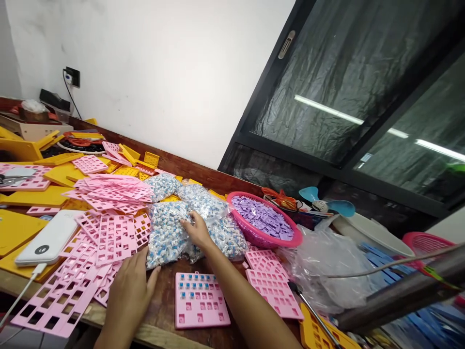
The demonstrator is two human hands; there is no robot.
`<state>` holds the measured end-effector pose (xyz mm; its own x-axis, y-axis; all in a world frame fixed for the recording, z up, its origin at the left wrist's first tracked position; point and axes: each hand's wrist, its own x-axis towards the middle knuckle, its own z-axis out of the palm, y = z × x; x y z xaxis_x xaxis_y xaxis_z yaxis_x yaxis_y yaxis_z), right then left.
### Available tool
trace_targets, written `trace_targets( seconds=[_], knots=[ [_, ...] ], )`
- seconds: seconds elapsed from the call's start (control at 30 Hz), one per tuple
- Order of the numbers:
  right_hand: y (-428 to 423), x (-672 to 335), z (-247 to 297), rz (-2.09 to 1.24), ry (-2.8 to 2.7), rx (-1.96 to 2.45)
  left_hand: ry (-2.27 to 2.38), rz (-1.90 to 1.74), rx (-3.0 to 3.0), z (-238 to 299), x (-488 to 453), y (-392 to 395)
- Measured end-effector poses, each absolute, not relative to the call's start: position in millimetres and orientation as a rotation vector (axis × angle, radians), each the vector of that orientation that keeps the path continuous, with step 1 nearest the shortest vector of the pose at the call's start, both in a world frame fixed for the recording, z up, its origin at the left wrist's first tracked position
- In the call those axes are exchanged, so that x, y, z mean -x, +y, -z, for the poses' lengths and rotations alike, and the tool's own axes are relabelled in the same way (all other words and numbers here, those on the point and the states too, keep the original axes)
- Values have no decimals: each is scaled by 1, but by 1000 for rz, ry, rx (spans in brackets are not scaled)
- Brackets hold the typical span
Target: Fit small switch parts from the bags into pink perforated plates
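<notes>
A clear plastic bag of keyboard switches (165, 232), small and blue-and-white, lies in front of me. My left hand (131, 286) is at its lower left corner, thumb below and fingers along the left edge. My right hand (198, 230) pinches the bag's right side between thumb and fingers. More switch bags (207, 201) lie behind and beside it. Nearer to me sits a pink keyboard plate (201, 308) with blue-and-white switches in its upper rows; its lower openings hold none. My right forearm passes over its right edge.
Pink plates (114, 237) and yellow panels (54, 196) pile up at left, with a white power bank (49, 237) on a cable. At right are a pink basket (300, 237) of purple pieces, further pink plates (272, 291), plastic bags (319, 257) and a dark pole (399, 291).
</notes>
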<state>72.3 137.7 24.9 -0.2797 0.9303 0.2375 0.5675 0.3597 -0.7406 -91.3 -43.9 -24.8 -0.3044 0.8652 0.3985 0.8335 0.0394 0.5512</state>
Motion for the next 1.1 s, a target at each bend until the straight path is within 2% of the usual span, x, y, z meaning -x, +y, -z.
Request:
trace_targets(
  seconds=[0.17,0.33,0.4,0.5,0.6,0.8,0.93,1.1],
  knots=[
    [109,-94,-10,-869,-1855,1063,2084,-1181,-1724,23,85,-38],
    [94,-110,-12,-1293,-1769,779,1769,-1513,-1427,11,87,-25],
    [89,-111,-14,-1356,-1845,746,1551,-1637,-1335,7,84,-21],
    [83,-107,-11,-1106,-2094,868,1452,-1682,-1379,5,78,-21],
    [83,-101,-6,-790,-2175,1008,1739,-1556,-1554,9,77,-27],
    [80,-108,-28,-494,-2167,1156,2299,-1425,-1797,15,85,-42],
    [68,-111,-44,-558,-2592,955,2086,-1199,-1971,3,84,-53],
    [64,-101,-36,-383,-2710,975,1799,-833,-2039,5,80,-63]
  ],
)
